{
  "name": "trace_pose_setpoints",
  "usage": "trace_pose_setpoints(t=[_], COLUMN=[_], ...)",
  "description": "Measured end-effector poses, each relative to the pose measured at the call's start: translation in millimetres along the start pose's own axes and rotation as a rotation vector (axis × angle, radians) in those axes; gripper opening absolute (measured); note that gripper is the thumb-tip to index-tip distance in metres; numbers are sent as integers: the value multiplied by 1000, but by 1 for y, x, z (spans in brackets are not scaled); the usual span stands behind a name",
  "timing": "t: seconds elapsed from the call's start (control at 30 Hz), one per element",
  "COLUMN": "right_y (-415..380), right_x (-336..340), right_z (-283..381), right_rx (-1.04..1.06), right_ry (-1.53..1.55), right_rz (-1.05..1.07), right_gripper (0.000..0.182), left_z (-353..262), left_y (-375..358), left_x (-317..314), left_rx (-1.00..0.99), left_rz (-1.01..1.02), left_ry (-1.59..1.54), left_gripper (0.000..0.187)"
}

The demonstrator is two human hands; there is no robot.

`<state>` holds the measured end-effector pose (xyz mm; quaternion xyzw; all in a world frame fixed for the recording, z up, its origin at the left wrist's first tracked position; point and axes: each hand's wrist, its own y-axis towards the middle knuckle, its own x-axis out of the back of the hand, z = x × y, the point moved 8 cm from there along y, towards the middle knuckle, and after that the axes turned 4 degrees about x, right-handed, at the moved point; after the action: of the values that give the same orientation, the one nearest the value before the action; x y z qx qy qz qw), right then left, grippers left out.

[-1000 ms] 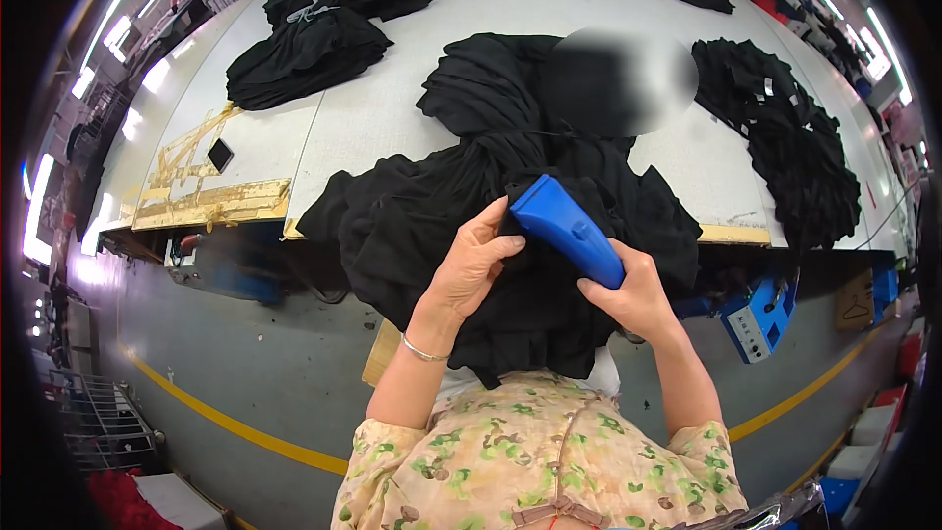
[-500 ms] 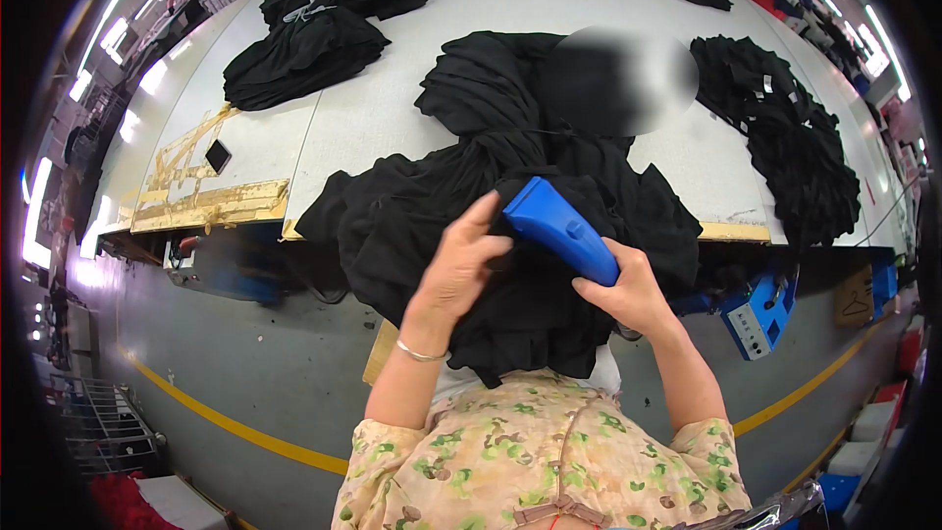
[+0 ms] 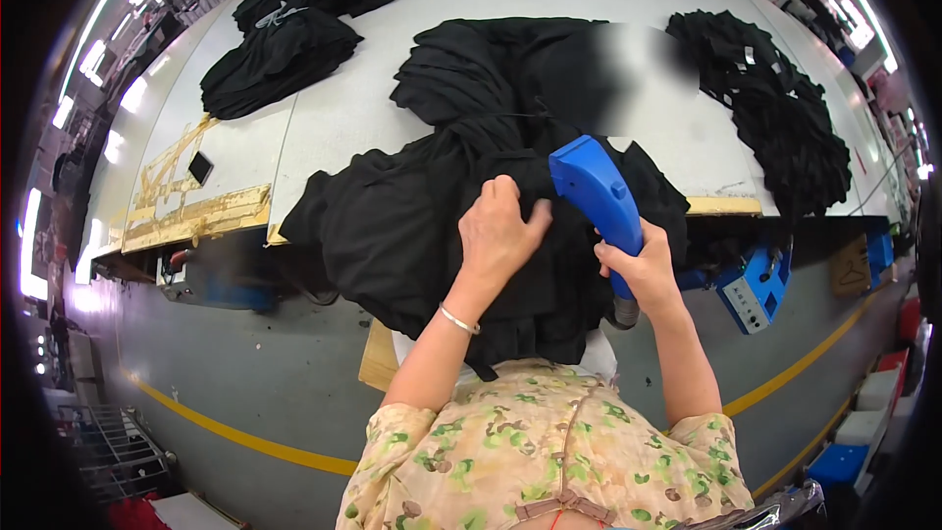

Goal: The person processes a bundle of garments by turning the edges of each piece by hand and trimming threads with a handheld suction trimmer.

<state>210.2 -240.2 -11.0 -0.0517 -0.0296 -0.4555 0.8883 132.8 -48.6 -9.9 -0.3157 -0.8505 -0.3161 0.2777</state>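
Note:
My right hand [image 3: 640, 260] is wrapped round the handle of a blue handheld thread trimmer [image 3: 599, 186], which is raised over the cloth with its wide flat head up and to the left. A ribbed grey hose end [image 3: 623, 312] comes out below the grip. My left hand [image 3: 498, 236], a bracelet on its wrist, is over a black garment [image 3: 392, 211] with its fingers curled and its blurred thumb held apart from them. The garment drapes off the table edge onto my lap and hides its own lower folds.
Black garment piles lie at the left [image 3: 280, 59], right [image 3: 790, 128] and far side of the white table [image 3: 334, 128]. A dark phone-like rectangle [image 3: 200, 169] rests near yellow tape. Below the right edge stand a blue control box [image 3: 751, 294] and a cardboard box [image 3: 852, 270].
The trimmer has moved right and up and turned more upright, its hose end now showing. My left hand has moved right over the garment, its fingers more curled. The whole view has shifted slightly.

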Motion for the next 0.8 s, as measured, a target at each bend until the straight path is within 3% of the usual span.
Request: trace_pose_setpoints(t=[0.07,0.17,0.3,0.43,0.57,0.7,0.8], right_y=[-6,-9,0,0,-2,2,1], right_x=[10,18,2,-25,-51,-45,-60], right_z=[0,-7,-1,7,5,2,10], right_rx=[9,-22,-13,42,63,3,19], right_ry=[-1,9,15,-98,-360,-152,-246], right_rz=[-17,-25,35,125,357,192,338], right_gripper=[24,26,27,26,32,34,33], left_z=[19,51,64,77,85,88,87], left_y=[3,-5,-19,-32,-36,-41,-41], left_x=[-11,-18,-8,1,8,14,17], left_rx=[37,299,459,613,592,609,609], left_rz=[-10,142,277,315,271,211,197], left_ry=[-84,-576,-1044,-1296,-1437,-1473,-1457], left_gripper=[25,9,7,6,9,14,16])
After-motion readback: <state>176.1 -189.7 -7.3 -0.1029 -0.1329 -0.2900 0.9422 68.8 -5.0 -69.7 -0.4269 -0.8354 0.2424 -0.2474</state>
